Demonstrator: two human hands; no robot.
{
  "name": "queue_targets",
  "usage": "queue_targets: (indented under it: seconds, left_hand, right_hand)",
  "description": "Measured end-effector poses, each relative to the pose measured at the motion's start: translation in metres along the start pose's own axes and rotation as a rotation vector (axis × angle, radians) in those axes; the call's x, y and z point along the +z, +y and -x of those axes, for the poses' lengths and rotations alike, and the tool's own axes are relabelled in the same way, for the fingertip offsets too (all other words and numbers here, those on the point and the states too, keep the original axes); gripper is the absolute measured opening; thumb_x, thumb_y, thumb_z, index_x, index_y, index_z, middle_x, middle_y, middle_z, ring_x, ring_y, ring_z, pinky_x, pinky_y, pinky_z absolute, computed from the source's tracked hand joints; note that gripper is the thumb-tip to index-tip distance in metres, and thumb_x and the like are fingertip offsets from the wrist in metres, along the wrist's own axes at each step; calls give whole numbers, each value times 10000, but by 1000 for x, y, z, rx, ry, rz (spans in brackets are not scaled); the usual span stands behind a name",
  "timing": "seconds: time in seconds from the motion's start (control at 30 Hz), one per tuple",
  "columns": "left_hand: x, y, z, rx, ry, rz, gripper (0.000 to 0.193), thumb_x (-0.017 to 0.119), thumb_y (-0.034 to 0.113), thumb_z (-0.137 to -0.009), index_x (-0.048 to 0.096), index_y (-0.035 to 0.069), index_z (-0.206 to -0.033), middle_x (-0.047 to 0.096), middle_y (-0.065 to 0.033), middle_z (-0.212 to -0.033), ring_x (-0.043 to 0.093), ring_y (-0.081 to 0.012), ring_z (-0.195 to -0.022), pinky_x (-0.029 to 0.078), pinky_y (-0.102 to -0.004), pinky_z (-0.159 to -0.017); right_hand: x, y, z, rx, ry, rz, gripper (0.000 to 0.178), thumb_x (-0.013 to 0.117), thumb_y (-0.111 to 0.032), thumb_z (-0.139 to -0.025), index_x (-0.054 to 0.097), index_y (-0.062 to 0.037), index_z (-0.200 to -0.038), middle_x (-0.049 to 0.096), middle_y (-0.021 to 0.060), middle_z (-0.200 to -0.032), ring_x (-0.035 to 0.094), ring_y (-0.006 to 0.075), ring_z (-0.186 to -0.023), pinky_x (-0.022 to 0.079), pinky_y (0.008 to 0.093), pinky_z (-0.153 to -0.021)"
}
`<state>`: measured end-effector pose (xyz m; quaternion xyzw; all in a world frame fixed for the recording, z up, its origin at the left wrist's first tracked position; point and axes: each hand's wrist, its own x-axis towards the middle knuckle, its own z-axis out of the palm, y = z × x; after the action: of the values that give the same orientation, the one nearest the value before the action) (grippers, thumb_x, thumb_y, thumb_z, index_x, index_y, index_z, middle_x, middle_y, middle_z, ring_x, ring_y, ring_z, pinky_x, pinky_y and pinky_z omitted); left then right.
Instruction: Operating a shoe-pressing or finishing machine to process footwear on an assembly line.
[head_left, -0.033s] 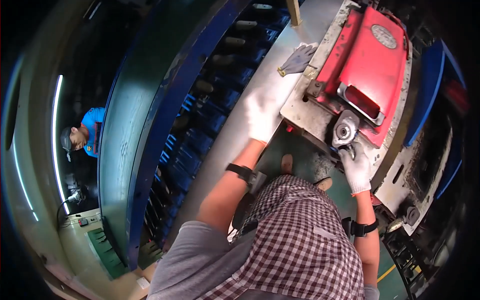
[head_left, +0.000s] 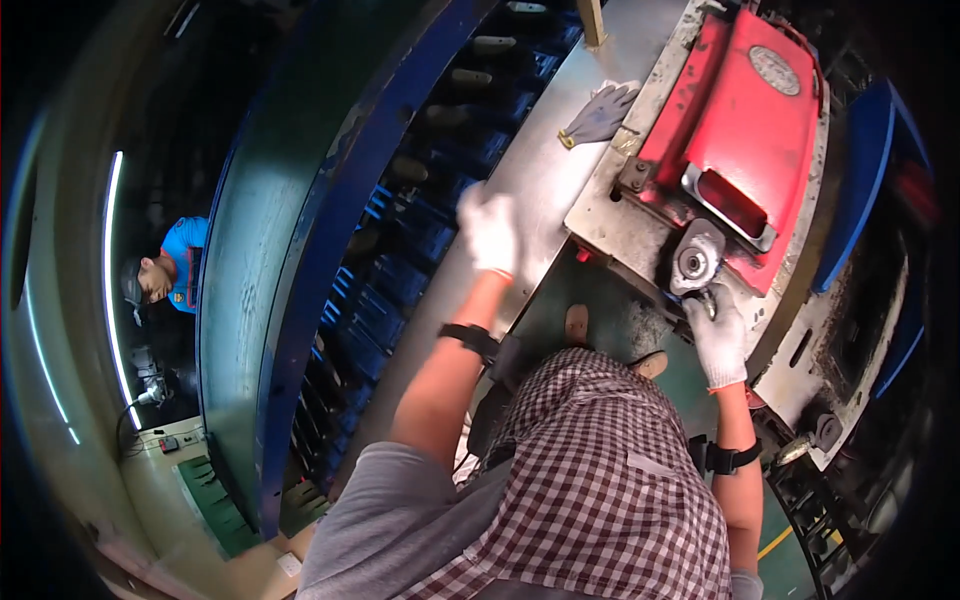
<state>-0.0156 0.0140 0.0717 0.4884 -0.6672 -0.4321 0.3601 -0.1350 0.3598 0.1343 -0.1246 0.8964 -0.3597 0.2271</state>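
Two gloved hands are ours, set well apart. Our right hand (head_left: pixel 717 340) is at the near end of the machine, its fingers bent round a small metal lever (head_left: pixel 711 303) just below the round fitting (head_left: pixel 694 263); it appears to grasp the lever, though the glove covers much of it. The fitting sits beside the metal-rimmed slot (head_left: pixel 765 237) of the red cover (head_left: pixel 750 130). Our left hand (head_left: pixel 490 232) is raised beside the machine, seen against the bench (head_left: pixel 560 180) and the blue rack (head_left: pixel 400 250). It is slightly blurred and nothing shows in it; we cannot tell whether its fingers are clenched or loose. A grey glove (head_left: pixel 602 112) lies on the bench, near the cover.

We judge the step in hand to be working the lever, right-handed, with the left taking no part; whether we are turning, pushing or merely holding it, we cannot tell. In our judgement, the next move calls for a firm grasp, a steady wrist and the left hand kept clear of the slot.
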Motion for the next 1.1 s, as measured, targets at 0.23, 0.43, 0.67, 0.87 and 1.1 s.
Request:
queue_targets:
  seconds: [0.23, 0.43, 0.67, 0.87, 1.1]
  left_hand:
    - [-203, -182, -149, -930, 266, 605, 689, 649, 632, -938, 554, 247, -1501, 542, 17, -1555, 443, -261, -1460, 349, -586, -1167]
    - [-219, -207, -211, -994, 295, 636, 635, 604, 638, -916, 646, 214, -1387, 588, -38, -1517, 443, -323, -1461, 259, -673, -1191]
    - [-237, -232, -242, -1087, 358, 662, 605, 684, 573, -824, 702, 191, -1292, 679, -72, -1380, 538, -344, -1384, 297, -653, -1173]
    - [-256, -212, -190, -908, 311, 739, 643, 670, 523, -813, 670, 160, -1343, 649, -115, -1407, 526, -379, -1378, 371, -672, -1124]
    - [-224, -108, -51, -904, -280, 1094, 845, 655, 421, -795, 483, 11, -1514, 547, -249, -1467, 482, -472, -1392, 390, -678, -1114]
  right_hand:
    - [6, -2, 3, 18, 64, -117, 333, 742, -86, -886, 691, 1, -1203, 763, 115, -988, 678, 147, -871, 551, 315, -844]
    - [3, 6, 7, 122, 50, -56, 305, 719, -18, -881, 670, 4, -1182, 705, 57, -958, 601, 101, -875, 525, 288, -843]
    - [10, 11, 10, 153, 136, -83, 306, 683, 35, -867, 675, -23, -1168, 573, -60, -869, 412, 52, -755, 390, 214, -701]
    - [5, 3, 11, 187, 65, -69, 312, 723, -19, -853, 675, 23, -1158, 683, 48, -992, 573, 120, -889, 500, 294, -857]
    - [1, -8, 8, 30, 93, -9, 327, 763, -111, -845, 679, -18, -1148, 682, 127, -973, 649, 221, -908, 526, 358, -879]
